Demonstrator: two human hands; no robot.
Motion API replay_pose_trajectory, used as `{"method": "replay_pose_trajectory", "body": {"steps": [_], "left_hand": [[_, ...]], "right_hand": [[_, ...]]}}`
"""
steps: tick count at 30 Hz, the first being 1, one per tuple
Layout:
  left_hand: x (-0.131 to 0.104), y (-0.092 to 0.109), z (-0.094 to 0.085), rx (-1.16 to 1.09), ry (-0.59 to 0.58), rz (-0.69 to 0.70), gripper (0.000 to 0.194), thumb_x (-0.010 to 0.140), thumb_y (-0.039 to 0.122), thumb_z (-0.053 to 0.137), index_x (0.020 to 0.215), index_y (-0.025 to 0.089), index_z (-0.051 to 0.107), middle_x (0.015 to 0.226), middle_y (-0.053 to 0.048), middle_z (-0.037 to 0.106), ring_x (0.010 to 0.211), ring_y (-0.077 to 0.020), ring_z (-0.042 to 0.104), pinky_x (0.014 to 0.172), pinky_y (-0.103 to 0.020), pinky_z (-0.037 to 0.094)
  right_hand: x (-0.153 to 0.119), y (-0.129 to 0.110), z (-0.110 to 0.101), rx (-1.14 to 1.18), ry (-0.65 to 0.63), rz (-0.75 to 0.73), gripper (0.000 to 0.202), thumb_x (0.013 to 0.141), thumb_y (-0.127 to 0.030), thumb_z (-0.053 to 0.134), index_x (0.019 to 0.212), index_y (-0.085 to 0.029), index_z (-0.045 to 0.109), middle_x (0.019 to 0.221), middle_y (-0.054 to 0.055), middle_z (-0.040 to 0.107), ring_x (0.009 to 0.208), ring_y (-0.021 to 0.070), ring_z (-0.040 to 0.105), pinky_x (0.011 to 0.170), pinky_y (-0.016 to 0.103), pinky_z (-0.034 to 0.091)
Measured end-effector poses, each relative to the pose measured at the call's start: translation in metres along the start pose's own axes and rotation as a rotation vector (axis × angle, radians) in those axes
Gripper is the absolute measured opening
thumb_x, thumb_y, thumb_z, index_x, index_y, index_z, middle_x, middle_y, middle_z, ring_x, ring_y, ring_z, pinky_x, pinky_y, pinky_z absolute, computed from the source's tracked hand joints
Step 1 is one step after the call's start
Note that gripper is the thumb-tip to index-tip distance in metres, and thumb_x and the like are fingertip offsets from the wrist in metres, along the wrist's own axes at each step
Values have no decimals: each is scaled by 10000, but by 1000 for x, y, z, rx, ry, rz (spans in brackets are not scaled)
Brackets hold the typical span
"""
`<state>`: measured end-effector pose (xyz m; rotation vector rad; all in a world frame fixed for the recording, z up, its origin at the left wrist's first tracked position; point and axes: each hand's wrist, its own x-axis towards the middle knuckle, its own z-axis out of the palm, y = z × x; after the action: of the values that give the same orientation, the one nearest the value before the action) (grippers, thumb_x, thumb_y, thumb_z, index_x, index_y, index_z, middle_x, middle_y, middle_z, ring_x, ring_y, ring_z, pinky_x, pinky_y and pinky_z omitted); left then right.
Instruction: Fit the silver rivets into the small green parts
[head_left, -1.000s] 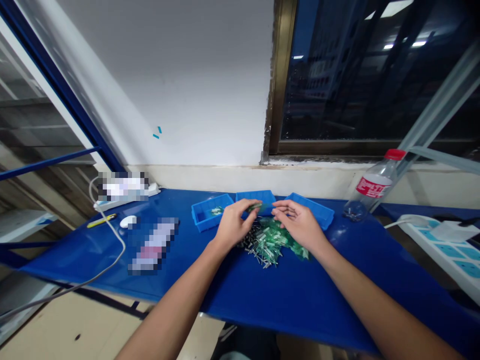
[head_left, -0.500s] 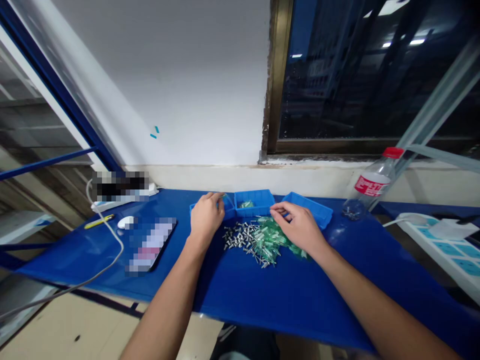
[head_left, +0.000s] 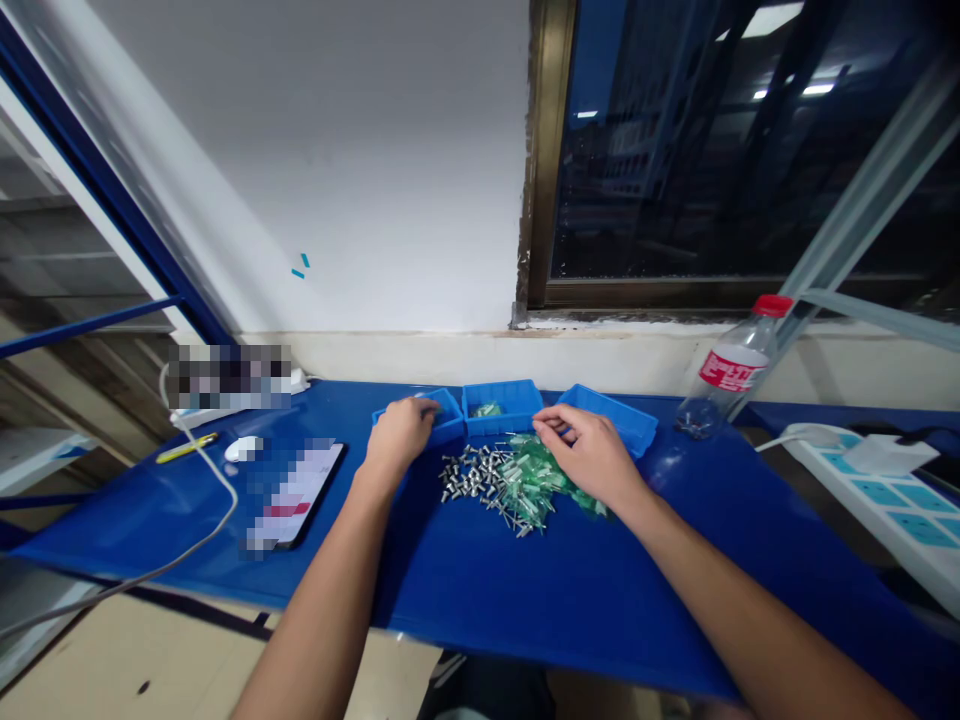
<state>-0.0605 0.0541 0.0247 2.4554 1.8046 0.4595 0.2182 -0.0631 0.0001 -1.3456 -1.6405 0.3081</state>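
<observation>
My left hand [head_left: 402, 434] reaches over the left blue bin [head_left: 448, 428], fingers bent inward and partly hidden. Whether anything is in them cannot be made out. My right hand [head_left: 589, 452] hovers at the right side of the green pile, thumb and fingertips drawn together; what they hold, if anything, is too small to tell. Under and beside it lie small clear-green plastic pieces [head_left: 531, 477]. Loose silver screws or rivets [head_left: 471, 474] adjoin them on the left. A middle blue bin [head_left: 504, 420] contains a few greenish pieces, and a right blue bin [head_left: 630, 425] sits angled behind my right hand.
A plastic bottle with a red cap [head_left: 729, 375] stands at the back right, near a white power strip [head_left: 874, 490]. On the left are a phone [head_left: 300, 497], a white mouse [head_left: 244, 449], a yellow pen-like tool [head_left: 186, 448] and a cable [head_left: 225, 480]. Wall and window rise behind.
My left hand has dipped slightly, its fingertips now lower over the left bin. My right hand stays nearly in place over the pile. The whole view has shifted a little.
</observation>
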Motion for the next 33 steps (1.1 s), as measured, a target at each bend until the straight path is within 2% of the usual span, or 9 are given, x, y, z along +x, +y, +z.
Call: {"method": "replay_pose_trajectory", "body": {"steps": [5, 10, 13, 18, 21, 23, 26, 30, 33], "left_hand": [[19, -5, -6, -82, -153, -114, 281, 849, 265, 736, 1108, 276, 843, 1050, -90, 825, 1021, -285, 771, 909, -337, 583], [24, -6, -6, -158, -166, -129, 275, 775, 119, 727, 985, 234, 862, 927, -84, 830, 904, -250, 779, 777, -284, 570], [20, -5, -11, -211, -105, -147, 252, 772, 116, 723, 950, 220, 867, 853, -77, 822, 830, -235, 770, 728, -277, 559], [16, 15, -29, -295, 157, -65, 252, 834, 246, 742, 1055, 219, 859, 852, -71, 824, 743, -225, 747, 742, -305, 570], [19, 42, -28, -399, 227, 112, 268, 889, 254, 700, 1115, 230, 843, 979, -61, 834, 846, -217, 770, 864, -311, 585], [21, 60, -17, -411, 207, 223, 275, 909, 233, 671, 1128, 210, 835, 1066, -71, 827, 955, -228, 772, 948, -323, 577], [24, 78, 5, -289, 146, 344, 309, 921, 177, 618, 1160, 177, 814, 1175, -103, 801, 1094, -260, 744, 1043, -367, 547], [16, 79, 20, -170, 70, 479, 352, 1005, 363, 591, 1253, 182, 764, 1361, -135, 710, 1313, -295, 625, 1158, -417, 470], [0, 65, 10, -86, 137, 385, 509, 1033, 472, 540, 1442, 180, 621, 1513, -157, 584, 1391, -314, 548, 1182, -411, 434]], "right_hand": [[0, 0, -1, -1, -1, -17, 195, 971, -352, 590, 979, -250, 756, 936, 51, 789, 823, 208, 732, 694, 323, 574], [1, 0, -1, -6, -7, -17, 184, 970, -336, 593, 958, -255, 757, 920, 37, 785, 808, 197, 726, 695, 317, 569], [1, 1, -1, -10, -10, -19, 188, 970, -331, 588, 950, -253, 757, 923, 44, 785, 807, 200, 724, 694, 317, 564], [2, 0, -3, -18, -9, -26, 176, 972, -316, 587, 949, -251, 749, 924, 31, 785, 815, 196, 723, 707, 311, 559], [1, -2, -3, -20, -4, -26, 171, 977, -311, 587, 951, -252, 746, 918, 21, 782, 814, 192, 720, 703, 302, 553], [1, -2, -4, -21, 0, -25, 170, 977, -309, 589, 954, -251, 747, 911, 21, 781, 809, 191, 719, 700, 300, 551], [1, -2, -3, -25, 1, -31, 170, 973, -309, 593, 956, -246, 750, 910, 27, 783, 803, 193, 721, 698, 303, 553], [2, -1, -2, -26, -2, -46, 183, 970, -314, 587, 967, -240, 754, 921, 42, 786, 806, 203, 724, 705, 322, 565], [2, -2, -3, -25, -9, -48, 186, 973, -316, 578, 964, -249, 751, 929, 39, 783, 817, 205, 726, 710, 330, 566]]}}
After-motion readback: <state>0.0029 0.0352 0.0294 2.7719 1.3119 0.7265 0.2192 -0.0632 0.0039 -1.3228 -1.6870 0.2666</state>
